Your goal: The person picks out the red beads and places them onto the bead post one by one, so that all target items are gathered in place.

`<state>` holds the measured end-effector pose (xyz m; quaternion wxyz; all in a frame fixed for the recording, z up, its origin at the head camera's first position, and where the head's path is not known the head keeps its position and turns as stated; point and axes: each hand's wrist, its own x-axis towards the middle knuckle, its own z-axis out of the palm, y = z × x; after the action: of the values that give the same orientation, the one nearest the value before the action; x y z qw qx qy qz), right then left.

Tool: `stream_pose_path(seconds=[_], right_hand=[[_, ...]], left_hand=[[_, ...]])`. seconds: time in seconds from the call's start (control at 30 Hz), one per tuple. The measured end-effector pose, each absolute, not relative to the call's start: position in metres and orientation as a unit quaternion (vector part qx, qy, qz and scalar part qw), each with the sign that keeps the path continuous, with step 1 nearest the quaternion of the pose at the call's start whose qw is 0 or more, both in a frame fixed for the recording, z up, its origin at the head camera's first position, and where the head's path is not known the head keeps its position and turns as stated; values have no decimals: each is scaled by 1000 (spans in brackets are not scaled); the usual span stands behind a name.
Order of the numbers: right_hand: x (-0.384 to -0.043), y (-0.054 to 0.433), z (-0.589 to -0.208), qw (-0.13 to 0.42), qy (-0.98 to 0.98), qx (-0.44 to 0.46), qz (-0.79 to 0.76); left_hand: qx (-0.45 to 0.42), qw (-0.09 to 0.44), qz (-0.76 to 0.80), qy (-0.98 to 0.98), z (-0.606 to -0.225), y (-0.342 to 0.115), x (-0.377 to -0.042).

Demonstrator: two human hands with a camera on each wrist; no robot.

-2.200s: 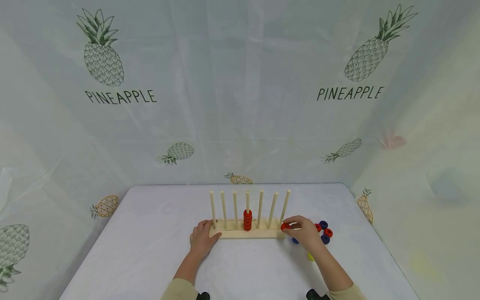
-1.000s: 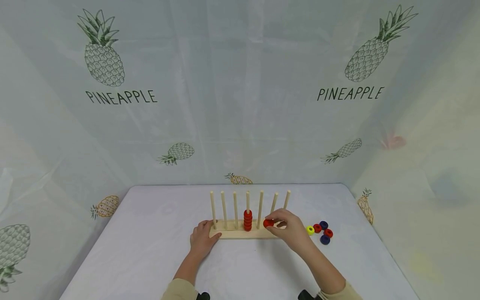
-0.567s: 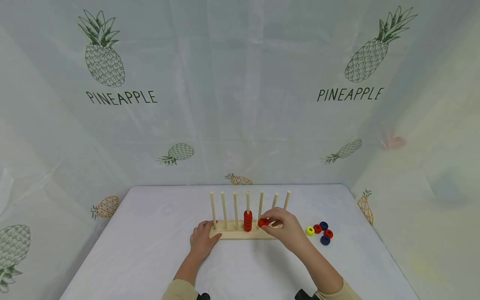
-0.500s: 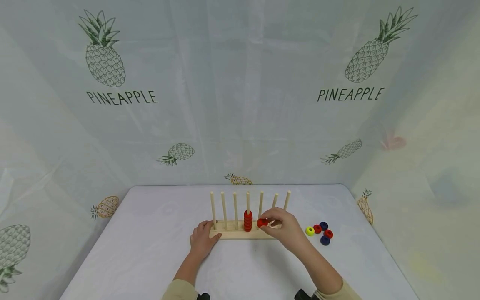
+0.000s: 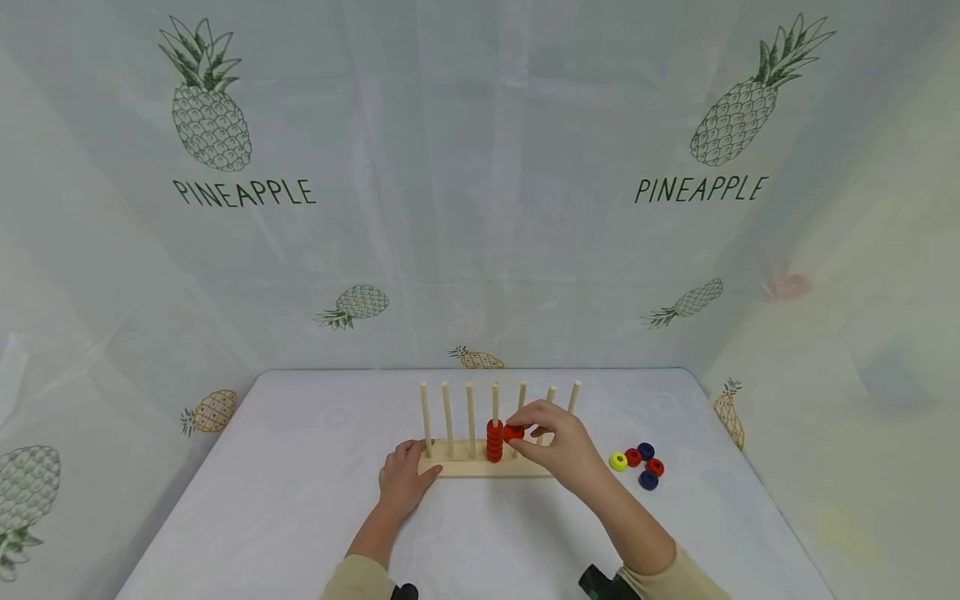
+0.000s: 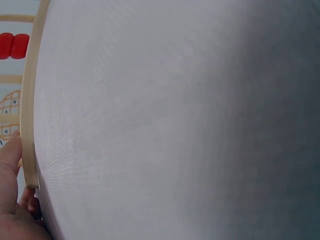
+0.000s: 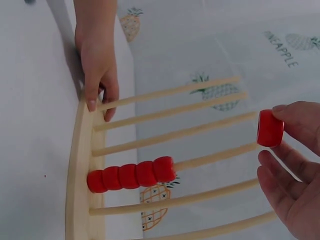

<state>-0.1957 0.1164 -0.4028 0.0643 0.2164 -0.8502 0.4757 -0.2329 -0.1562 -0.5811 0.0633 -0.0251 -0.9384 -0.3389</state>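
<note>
A wooden peg stand [image 5: 487,471] with a row of upright pegs sits on the table. Its middle peg carries a stack of several red beads [image 7: 131,175]; the other pegs in sight are bare. My left hand [image 5: 402,478] grips the left end of the base, thumb in front and fingers behind, as the left wrist view shows. Between thumb and fingers, my right hand [image 5: 561,444] pinches one red bead [image 7: 270,128]. That bead is raised off the table, just right of the stack in the head view and near the middle peg's tip in the right wrist view.
To the right of the stand lie loose beads: a yellow bead [image 5: 618,462], two red ones and two dark blue ones, including a blue bead [image 5: 648,480] nearest me. A white cloth covers the table [image 5: 300,500]. A pineapple-print curtain [image 5: 450,208] hangs behind.
My right hand has carried the red bead leftward and up, from the stand's right end to beside the stack. My left hand keeps its grip on the base.
</note>
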Motion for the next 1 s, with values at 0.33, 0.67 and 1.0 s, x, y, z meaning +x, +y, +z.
stream_pose_path(seconds=[0.33, 0.67, 1.0], right_hand=[[-203, 112, -393, 93, -839, 222, 488], [-211, 108, -387, 130, -819, 218, 515], [-221, 103, -388, 167, -789, 237, 541]], left_hand=[[-29, 64, -332, -941, -580, -157, -234], [-29, 61, -329, -942, -582, -156, -233], [-25, 58, -334, -940, -581, -156, -234]])
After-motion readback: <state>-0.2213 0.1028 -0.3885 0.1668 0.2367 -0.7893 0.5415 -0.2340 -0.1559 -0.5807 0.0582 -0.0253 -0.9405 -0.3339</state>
